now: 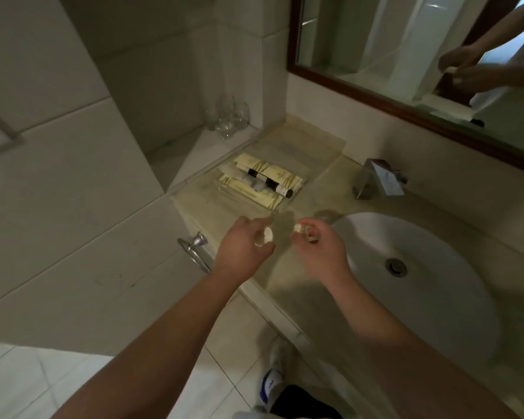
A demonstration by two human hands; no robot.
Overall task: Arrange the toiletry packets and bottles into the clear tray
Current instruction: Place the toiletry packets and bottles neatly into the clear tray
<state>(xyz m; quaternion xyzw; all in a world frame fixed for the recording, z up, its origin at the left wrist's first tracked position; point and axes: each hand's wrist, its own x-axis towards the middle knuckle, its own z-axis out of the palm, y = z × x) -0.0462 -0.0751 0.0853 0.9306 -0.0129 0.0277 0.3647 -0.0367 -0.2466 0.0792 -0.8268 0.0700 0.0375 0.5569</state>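
**Both hands meeting just in front of the clear tray.** The left hand (242, 246) has its fingers curled round a small pale item (266, 237), pinched between thumb and fingertips. The right hand (321, 252) pinches a second pale item (298, 228) the same way. Something darker sits behind that one, too blurred to name.

The hands are near each other but apart, palms turned inward. This suggests the pieces are being sorted or turned the right way round before going in. Whether they are packets or small wrapped soaps cannot be told.

The clear tray (226, 189) stands on the counter (285, 146) just beyond the fingertips. It already carries cream packets (285, 172) laid side by side, with two dark-capped bottles (277, 189) lying on top in the same direction. The flat things thus seem to make a bed that keeps the round ones from rolling. The tray's near left part shows bare ribbed plastic, probably the room left for what is in hand.

To the right of the tray are the tap (381, 179) and the white basin (421, 267). Behind it to the left, on a ledge, stand clear glasses (232, 119). Above it and to the right hangs the mirror (375, 40).
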